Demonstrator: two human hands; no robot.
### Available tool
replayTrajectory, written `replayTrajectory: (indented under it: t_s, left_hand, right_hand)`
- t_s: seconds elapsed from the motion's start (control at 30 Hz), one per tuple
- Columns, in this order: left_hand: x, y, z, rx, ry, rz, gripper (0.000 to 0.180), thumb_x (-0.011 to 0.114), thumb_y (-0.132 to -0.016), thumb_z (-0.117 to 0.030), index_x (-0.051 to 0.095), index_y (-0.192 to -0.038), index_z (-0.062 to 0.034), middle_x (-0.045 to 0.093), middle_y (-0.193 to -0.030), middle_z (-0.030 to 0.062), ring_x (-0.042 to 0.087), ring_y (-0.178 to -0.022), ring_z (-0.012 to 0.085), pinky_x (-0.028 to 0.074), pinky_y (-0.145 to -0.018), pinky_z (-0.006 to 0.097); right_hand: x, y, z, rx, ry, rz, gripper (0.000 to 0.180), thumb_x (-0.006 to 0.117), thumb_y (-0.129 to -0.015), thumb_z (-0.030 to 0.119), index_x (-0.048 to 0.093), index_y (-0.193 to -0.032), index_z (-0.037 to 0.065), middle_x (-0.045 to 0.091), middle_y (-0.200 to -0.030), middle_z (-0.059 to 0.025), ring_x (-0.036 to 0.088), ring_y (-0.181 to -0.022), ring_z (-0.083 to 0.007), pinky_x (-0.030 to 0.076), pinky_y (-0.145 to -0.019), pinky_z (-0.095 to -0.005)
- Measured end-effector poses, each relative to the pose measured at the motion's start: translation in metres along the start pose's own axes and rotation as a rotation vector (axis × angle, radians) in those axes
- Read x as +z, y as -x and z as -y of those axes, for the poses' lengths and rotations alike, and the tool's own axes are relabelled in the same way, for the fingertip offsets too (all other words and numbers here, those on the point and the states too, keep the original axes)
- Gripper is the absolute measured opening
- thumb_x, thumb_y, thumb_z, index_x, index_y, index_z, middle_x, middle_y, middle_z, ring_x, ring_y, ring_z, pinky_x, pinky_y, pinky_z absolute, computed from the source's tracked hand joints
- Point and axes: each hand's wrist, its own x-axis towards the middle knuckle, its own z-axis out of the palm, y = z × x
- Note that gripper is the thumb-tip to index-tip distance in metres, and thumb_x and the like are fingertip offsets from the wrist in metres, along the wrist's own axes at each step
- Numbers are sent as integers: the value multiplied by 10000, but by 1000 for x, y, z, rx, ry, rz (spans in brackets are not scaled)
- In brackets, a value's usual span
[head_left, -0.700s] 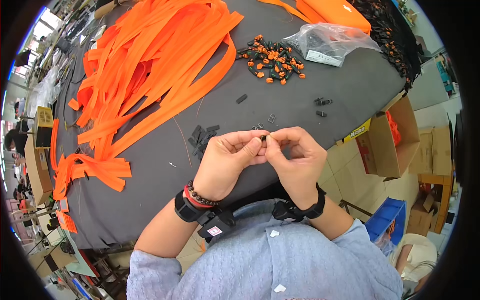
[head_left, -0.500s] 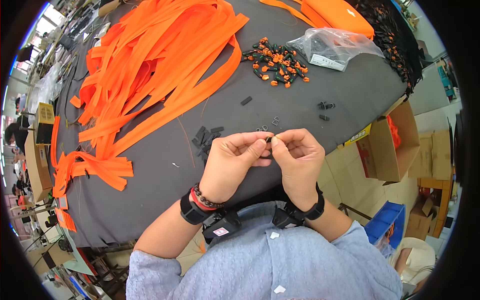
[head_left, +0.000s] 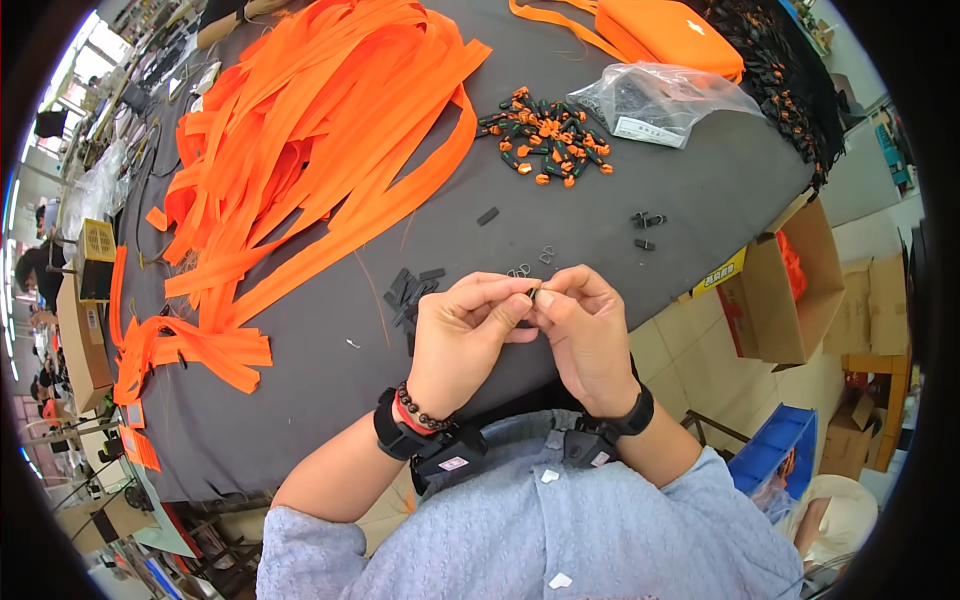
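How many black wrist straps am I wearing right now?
2: the left strap is around the wrist of your left hand, and the right strap is around the wrist of your right hand. Both wrists show, so none seems hidden there.

Your table [head_left: 290, 430] is draped in dark grey cloth, its edges bowed by the lens. To the right of the table you have pale floor tiles [head_left: 690, 350], with an open cardboard box [head_left: 750, 325] close by its edge. Farther right of the table, brown cartons [head_left: 873, 305] stand above an orange-yellow wooden stand [head_left: 888, 368]. Below the table's right side, near you, sits a blue crate [head_left: 768, 445]. Just off the table's left edge you see a tall brown carton [head_left: 85, 345]; beyond the table's upper left, bright windows [head_left: 92, 63] look overexposed, and strip lights [head_left: 11, 205] glow farther left.
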Motion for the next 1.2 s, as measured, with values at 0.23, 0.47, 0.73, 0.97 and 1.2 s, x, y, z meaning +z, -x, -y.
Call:
replayTrajectory:
  t_s: [0.23,0.47,0.73,0.97,1.2]
  left_hand:
    - [2,-2,8,-5,48,-34,187,604,-937,11,672,-1104,58,644,-1091,117,680,-921,184,617,-809,294]
    - [-1,-3,14,60,105,8,175,610,-934,8,668,-1087,70,639,-1099,123,674,-956,201,611,-840,308]
    - [7,0,14,145,20,-32,173,597,-933,32,672,-1087,55,615,-1087,115,672,-928,193,615,-831,301]
    - [-2,-3,10,186,-30,-39,186,596,-932,39,669,-1103,53,620,-1099,115,671,-925,185,608,-837,294]
    - [-11,-5,-12,-72,-75,9,160,664,-924,-54,634,-1048,43,683,-934,69,672,-866,121,581,-779,257]
  right_hand:
    - [4,-1,2,-85,127,-19,93,657,-858,-66,635,-924,-3,679,-868,-64,660,-791,-108,552,-738,-241]
    - [3,-1,10,-167,272,0,94,660,-849,-76,633,-921,-20,675,-867,-63,661,-792,-102,554,-735,-232]
    - [3,0,-6,-105,-30,-8,95,628,-864,-97,618,-903,-11,681,-900,-91,664,-810,-115,567,-758,-253]
    - [6,-2,5,-95,155,79,79,666,-882,-49,667,-958,-32,703,-917,-111,680,-817,-132,579,-759,-259]
    - [-9,-2,18,-110,439,108,65,705,-868,-21,697,-933,-28,708,-880,-79,667,-795,-99,555,-722,-223]
